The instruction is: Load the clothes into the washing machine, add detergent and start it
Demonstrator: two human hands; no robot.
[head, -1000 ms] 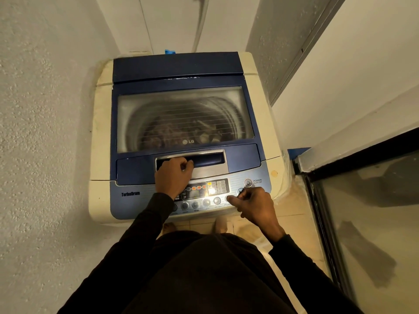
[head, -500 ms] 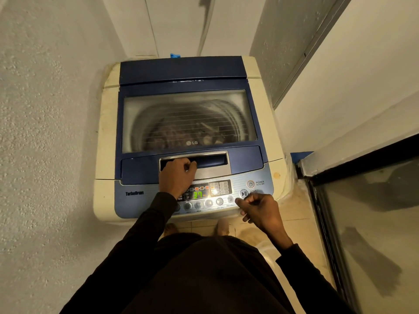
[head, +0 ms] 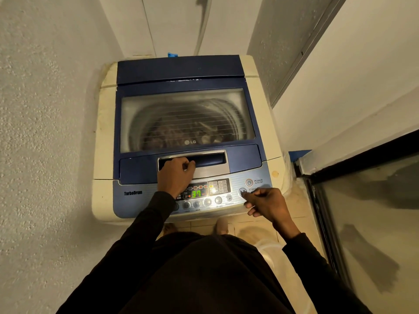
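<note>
A cream and blue top-loading washing machine (head: pixel 106 132) stands in a narrow alcove with its glass lid (head: pixel 235 103) down. Clothes (head: pixel 179 132) show dimly in the drum through the glass. My left hand (head: pixel 175 175) rests on the lid handle (head: pixel 210 158), fingers curled into its recess. My right hand (head: pixel 265 203) is loosely closed with nothing in it, a fingertip at the round start/pause button (head: pixel 242 191). The display (head: pixel 196 193) glows green with "37". The power button (head: pixel 249 182) sits just above the start button. No detergent container is in view.
A rough textured wall (head: pixel 45 132) closes in the left side. A glass door with a dark frame (head: pixel 374 211) stands at the right. Tiled floor (head: pixel 301 209) and my feet lie under the machine's front edge. A small blue object (head: pixel 172 55) pokes out behind the machine.
The display has lit up with a green "37". My right hand moved right from the lower button row to the start/pause button. My left hand stayed on the lid handle.
</note>
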